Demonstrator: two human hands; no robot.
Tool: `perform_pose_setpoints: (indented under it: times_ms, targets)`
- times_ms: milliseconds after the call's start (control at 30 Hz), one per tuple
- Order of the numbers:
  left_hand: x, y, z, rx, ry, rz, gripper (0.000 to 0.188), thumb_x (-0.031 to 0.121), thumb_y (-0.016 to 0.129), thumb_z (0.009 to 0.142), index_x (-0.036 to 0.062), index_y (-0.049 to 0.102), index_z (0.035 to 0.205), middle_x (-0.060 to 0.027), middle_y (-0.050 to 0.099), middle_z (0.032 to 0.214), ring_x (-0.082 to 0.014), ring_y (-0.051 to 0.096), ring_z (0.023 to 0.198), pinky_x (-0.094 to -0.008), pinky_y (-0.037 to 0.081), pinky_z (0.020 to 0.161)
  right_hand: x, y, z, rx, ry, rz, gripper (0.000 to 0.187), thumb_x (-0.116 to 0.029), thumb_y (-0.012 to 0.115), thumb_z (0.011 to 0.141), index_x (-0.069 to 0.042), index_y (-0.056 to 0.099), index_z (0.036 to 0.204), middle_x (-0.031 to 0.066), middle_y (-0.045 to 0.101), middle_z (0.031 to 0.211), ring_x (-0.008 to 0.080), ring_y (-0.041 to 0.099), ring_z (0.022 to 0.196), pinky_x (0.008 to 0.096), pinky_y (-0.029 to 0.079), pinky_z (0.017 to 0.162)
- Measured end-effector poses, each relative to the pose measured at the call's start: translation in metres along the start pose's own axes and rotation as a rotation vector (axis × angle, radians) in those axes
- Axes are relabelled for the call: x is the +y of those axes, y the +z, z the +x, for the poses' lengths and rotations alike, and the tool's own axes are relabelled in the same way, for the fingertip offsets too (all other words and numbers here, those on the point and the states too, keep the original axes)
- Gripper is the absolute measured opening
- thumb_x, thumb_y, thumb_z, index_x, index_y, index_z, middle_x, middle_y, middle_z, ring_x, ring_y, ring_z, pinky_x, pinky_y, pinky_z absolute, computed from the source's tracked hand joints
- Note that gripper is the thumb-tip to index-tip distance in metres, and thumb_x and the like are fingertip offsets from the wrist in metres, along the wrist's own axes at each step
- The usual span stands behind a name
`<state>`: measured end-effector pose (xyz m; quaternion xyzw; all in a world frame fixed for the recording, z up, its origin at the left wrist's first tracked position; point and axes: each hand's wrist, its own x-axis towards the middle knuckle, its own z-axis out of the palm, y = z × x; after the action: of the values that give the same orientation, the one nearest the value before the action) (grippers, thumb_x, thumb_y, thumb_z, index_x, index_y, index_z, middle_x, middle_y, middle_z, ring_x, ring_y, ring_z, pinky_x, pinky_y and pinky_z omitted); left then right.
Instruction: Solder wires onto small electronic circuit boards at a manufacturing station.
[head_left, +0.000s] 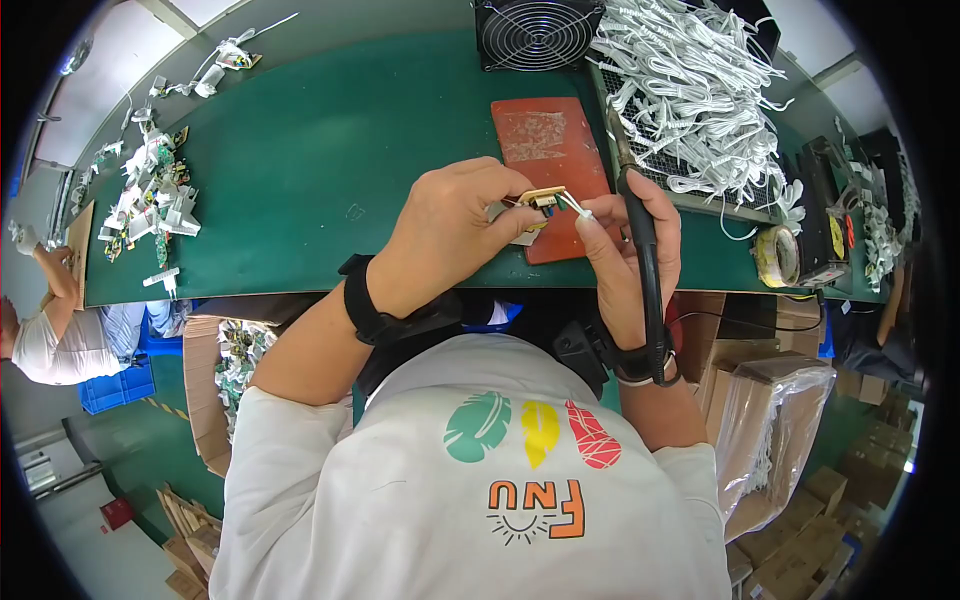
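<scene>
Over a red-brown mat (515, 180), my left hand (445, 225) pinches a small circuit board (545, 193) with parts on its underside. My right hand (622, 285) has thumb and fingers closed on the end of a white cable (585, 213), whose thin leads reach to the board's edge. The same hand carries a black-handled soldering iron (641, 225), its tip pointing away from me toward the far side of the table, apart from the board. Where the leads meet the board is too small to make out.
Bundled white cables (690, 90) fill a mesh tray at the far right, beside a black fan (540, 35). A tape roll (777, 255) stands right. Circuit boards with white parts (155, 190) lie left on the green table (300, 130). Another person (60, 335) sits far left.
</scene>
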<state>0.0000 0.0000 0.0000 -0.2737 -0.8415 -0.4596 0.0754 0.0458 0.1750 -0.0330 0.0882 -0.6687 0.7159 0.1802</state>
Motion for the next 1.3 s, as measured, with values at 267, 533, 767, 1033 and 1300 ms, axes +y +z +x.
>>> perform_pose_setpoints:
  times_ms: [267, 533, 767, 1033, 1300]
  targets:
    - [0.001, 0.004, 0.0, 0.011, -0.017, -0.069, 0.016, 0.008, 0.072, 0.07, 0.0049, 0.067, 0.085, -0.0035, 0.059, 0.069, -0.0116, 0.045, 0.054, -0.0247, 0.036, 0.049, 0.002, 0.006, 0.002, 0.077, -0.019, 0.019, 0.052, 0.009, 0.061, 0.077, -0.006, 0.042, 0.123, 0.0081, 0.06, 0.094, 0.0093, 0.055, 0.083, 0.021, 0.046, 0.07]
    - [0.0, 0.003, 0.001, 0.017, -0.089, -0.1, 0.012, 0.009, 0.071, 0.068, 0.004, 0.063, 0.075, -0.0079, 0.058, 0.066, -0.0215, 0.056, 0.058, -0.0312, 0.044, 0.052, -0.001, 0.009, 0.002, 0.061, -0.048, -0.123, 0.051, 0.01, 0.061, 0.077, -0.005, 0.043, 0.122, 0.0077, 0.059, 0.093, 0.0078, 0.053, 0.079, 0.0189, 0.045, 0.064]
    - [-0.004, 0.001, 0.0, 0.036, 0.134, 0.074, 0.019, 0.007, 0.074, 0.066, 0.0057, 0.065, 0.082, -0.0051, 0.06, 0.07, -0.0185, 0.054, 0.06, -0.0285, 0.044, 0.052, -0.002, 0.007, 0.003, 0.022, -0.089, -0.201, 0.05, 0.01, 0.06, 0.077, -0.004, 0.044, 0.122, 0.0073, 0.059, 0.093, 0.0066, 0.053, 0.077, 0.0178, 0.043, 0.062]
    - [-0.003, -0.001, -0.007, 0.105, 0.46, 0.464, 0.028, 0.006, 0.073, 0.063, 0.0033, 0.061, 0.089, -0.0038, 0.056, 0.073, -0.0193, 0.053, 0.062, -0.0283, 0.044, 0.053, 0.008, 0.009, 0.005, -0.001, -0.053, -0.098, 0.049, 0.011, 0.061, 0.076, -0.003, 0.045, 0.121, 0.0069, 0.06, 0.092, 0.006, 0.053, 0.076, 0.017, 0.043, 0.062]
    - [-0.004, 0.002, -0.004, -0.088, 0.508, 0.717, 0.017, 0.011, 0.057, 0.069, 0.0063, 0.058, 0.085, -0.0029, 0.052, 0.078, -0.0171, 0.053, 0.072, -0.0276, 0.044, 0.054, 0.014, 0.004, 0.013, -0.058, -0.103, -0.22, 0.04, 0.006, 0.061, 0.078, -0.001, 0.049, 0.115, 0.007, 0.06, 0.092, 0.0108, 0.056, 0.08, 0.0231, 0.046, 0.072]
